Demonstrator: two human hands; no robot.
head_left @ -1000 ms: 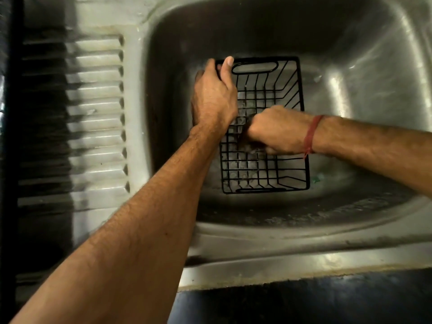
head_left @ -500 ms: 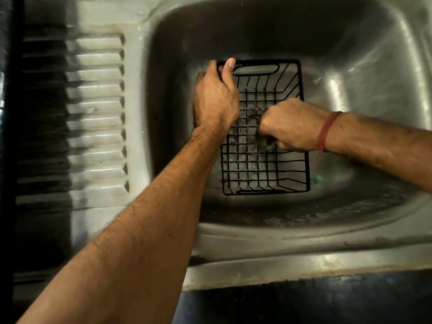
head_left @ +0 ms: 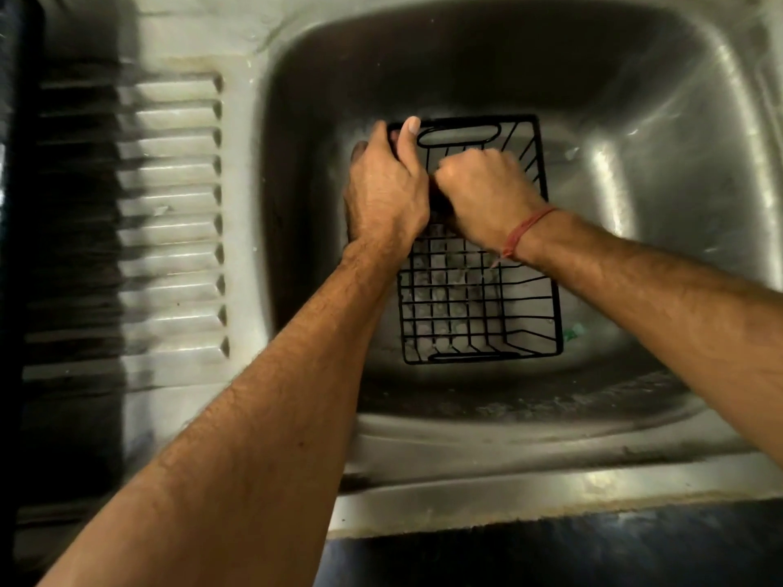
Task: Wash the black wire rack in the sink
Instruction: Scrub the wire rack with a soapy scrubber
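A black wire rack [head_left: 474, 307] lies flat on the bottom of the steel sink [head_left: 635, 120], its long side running away from me. My left hand [head_left: 387, 192] grips the rack's far left corner, thumb over the top rim. Inside the rack near its far end, my right hand [head_left: 487, 192] is curled into a fist around something dark that the fingers hide; a red thread circles that wrist. Suds or foam show through the rack's floor wires near its close end.
A ribbed steel drainboard [head_left: 169, 213] runs along the left of the basin. The sink's front rim [head_left: 508, 493] lies close to me, with a dark counter edge below it. A small green scrap [head_left: 574, 332] sits on the basin floor right of the rack.
My right hand has moved from the rack's middle toward its far end, close beside my left hand. The left hand and the rack have stayed in place.
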